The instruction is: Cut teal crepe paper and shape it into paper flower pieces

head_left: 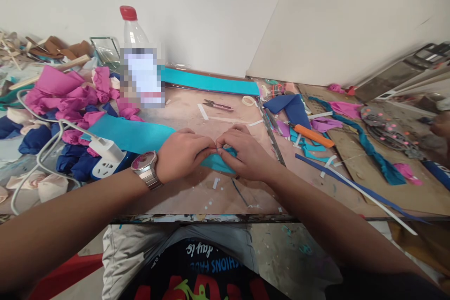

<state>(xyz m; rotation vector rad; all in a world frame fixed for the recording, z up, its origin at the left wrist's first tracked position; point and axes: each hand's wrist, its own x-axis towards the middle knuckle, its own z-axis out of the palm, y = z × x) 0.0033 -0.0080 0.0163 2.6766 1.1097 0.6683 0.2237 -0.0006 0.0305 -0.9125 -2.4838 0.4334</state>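
My left hand [183,152] and my right hand [246,151] meet at the middle of the worktable, fingertips pinched together on one end of a long teal fabric strip [133,133]. The strip runs left from my hands toward a pile of cloth. A folded bit of the same teal shows under my right palm. A metal watch [146,168] sits on my left wrist.
Pink, navy and cream fabric rolls [66,98] lie heaped at left beside a white power strip [105,157]. A red-capped bottle [135,51] stands behind. Thread snips [218,105], a tape roll [248,100], an orange cutter [314,135] and cloth scraps lie right. The table edge [211,218] is close.
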